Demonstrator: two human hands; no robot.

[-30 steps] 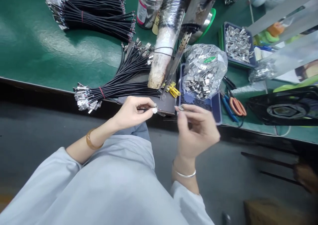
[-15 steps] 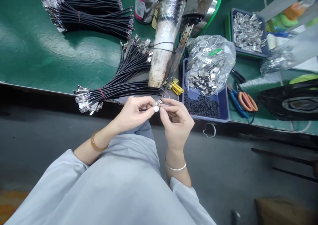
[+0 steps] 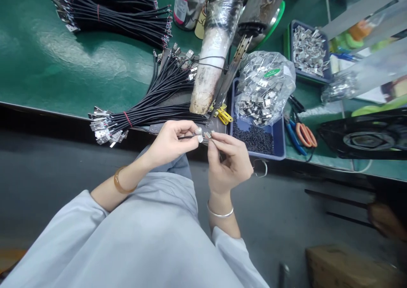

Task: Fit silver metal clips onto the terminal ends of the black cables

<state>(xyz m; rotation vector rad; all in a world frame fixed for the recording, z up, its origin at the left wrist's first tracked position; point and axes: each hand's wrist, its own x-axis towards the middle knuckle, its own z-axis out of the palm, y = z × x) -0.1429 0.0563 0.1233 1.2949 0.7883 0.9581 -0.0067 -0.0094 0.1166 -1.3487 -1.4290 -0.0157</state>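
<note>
My left hand [image 3: 174, 142] is closed in a pinch on a thin black cable [image 3: 187, 137], its thumb and fingertip looking whitish, as if covered. Facing it, my right hand [image 3: 231, 162] pinches a small metal connector [image 3: 208, 134] between thumb and fingers. The fingertips of the two hands are a small gap apart, just in front of the bench edge. Beyond them lies a fanned bundle of black cables [image 3: 149, 97] with metal connectors at its ends, tied with a red band. How the cable end meets the connector is too small to make out.
A soldering-fume pipe-like wrapped tube [image 3: 203, 80] comes down over the bench. Right of it, a blue tray [image 3: 280, 146] holds small black parts and a plastic bag [image 3: 270, 84] of metal shells. Pliers [image 3: 297, 135], a second tray [image 3: 291, 46] and more cable bundles [image 3: 121, 23] lie around.
My hands have drawn slightly apart, the right one moving a little down and turning, so the metal connector shows more clearly. The view has shifted a little to the right.
</note>
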